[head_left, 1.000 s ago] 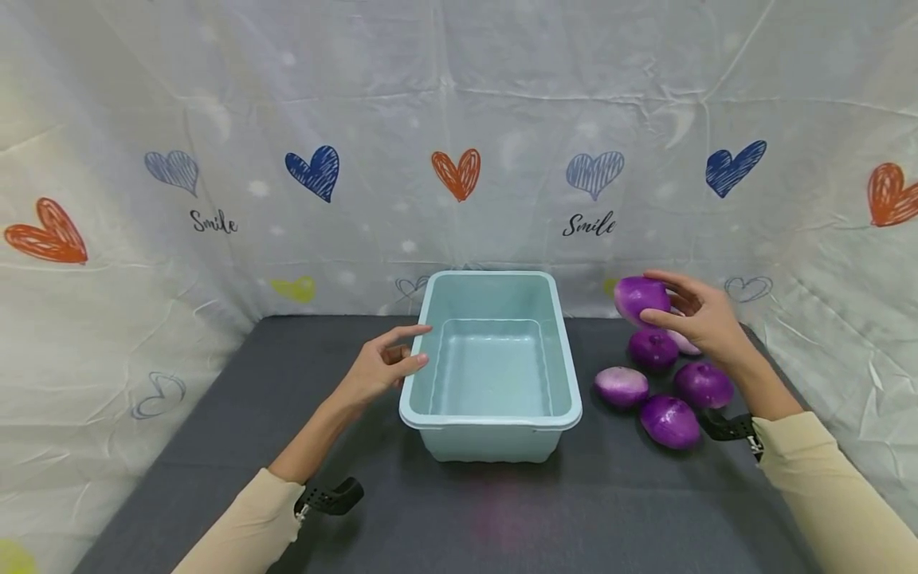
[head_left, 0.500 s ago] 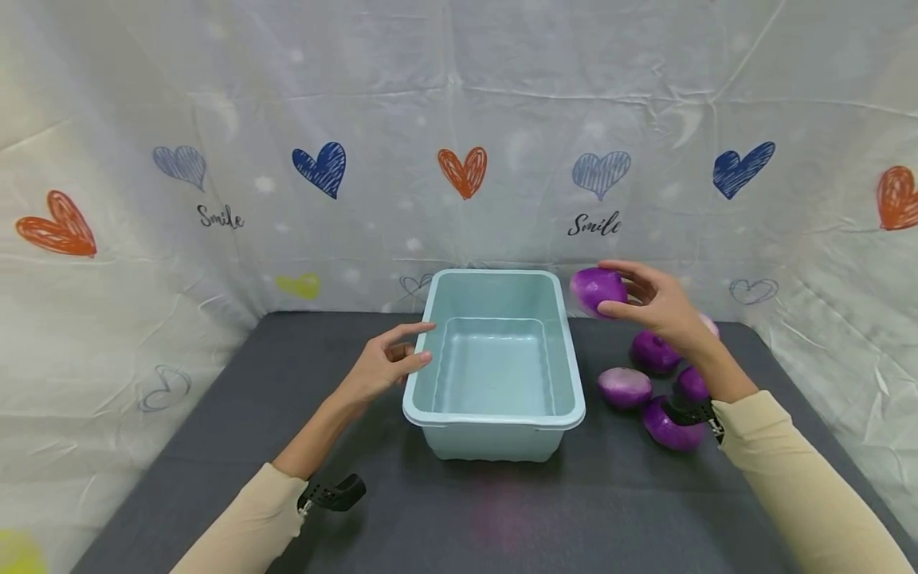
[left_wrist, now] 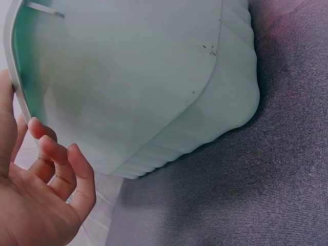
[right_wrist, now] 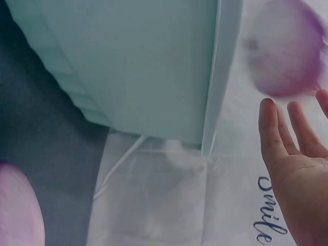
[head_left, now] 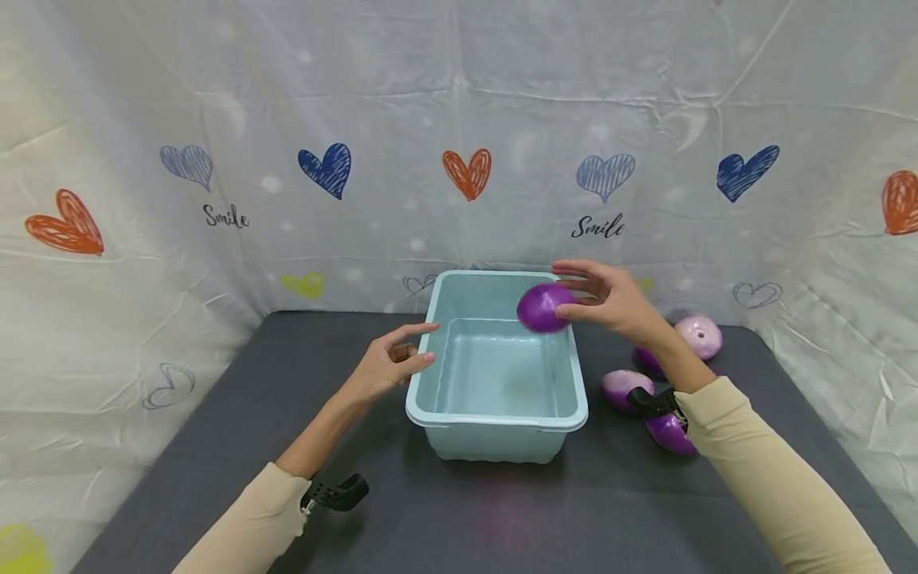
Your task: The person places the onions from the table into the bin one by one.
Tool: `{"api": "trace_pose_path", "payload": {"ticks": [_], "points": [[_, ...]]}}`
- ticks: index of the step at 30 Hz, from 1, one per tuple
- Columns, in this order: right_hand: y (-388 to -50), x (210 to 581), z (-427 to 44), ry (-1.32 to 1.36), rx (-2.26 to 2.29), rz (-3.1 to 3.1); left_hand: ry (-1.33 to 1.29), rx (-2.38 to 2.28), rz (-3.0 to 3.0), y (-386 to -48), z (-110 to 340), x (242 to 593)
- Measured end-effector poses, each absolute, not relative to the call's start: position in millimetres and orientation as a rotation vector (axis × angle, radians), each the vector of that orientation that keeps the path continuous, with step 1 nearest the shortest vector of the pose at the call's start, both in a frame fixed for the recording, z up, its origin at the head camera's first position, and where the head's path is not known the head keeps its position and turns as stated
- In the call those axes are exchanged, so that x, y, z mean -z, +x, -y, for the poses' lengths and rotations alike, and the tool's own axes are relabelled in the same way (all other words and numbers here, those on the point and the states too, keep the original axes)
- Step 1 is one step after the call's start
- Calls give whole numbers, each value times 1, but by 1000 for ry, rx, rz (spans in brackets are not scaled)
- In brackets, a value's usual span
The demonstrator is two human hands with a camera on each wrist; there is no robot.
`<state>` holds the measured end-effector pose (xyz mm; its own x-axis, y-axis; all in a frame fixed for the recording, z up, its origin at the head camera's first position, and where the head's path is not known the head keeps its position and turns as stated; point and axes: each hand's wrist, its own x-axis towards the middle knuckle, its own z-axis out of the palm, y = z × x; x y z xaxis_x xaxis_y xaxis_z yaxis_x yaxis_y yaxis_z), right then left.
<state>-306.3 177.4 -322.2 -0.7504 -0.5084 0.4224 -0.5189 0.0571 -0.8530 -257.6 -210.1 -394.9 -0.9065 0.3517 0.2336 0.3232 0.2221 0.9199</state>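
A light blue plastic basin (head_left: 502,438) stands on the dark table. Above the right part of its opening is a purple onion (head_left: 543,308), blurred in the right wrist view. My right hand (head_left: 610,299) is beside it with fingers spread; in the right wrist view the onion looks just clear of the fingertips (right_wrist: 268,110). On the other side, my left hand (head_left: 380,365) touches the basin's left rim with index finger and thumb. Its remaining fingers bend loosely outside the wall, as the left wrist view shows.
Several more onions lie right of the basin, among them a pale one (head_left: 699,336) and a pink-purple one (head_left: 624,388); the right forearm partly covers the group. Behind the table hangs a white curtain (head_left: 402,96) printed with hearts.
My right hand has carried the onion leftward from above the pile to over the basin, and its fingers have come away from it. The left hand stays at the rim.
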Motion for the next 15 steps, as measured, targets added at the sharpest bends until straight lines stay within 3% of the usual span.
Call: {"api": "trace_pose_path", "payload": {"ticks": [15], "points": [[-296,333,-224,924,-1825,2330,651,-1808,-2456,-256,210,394]]}}
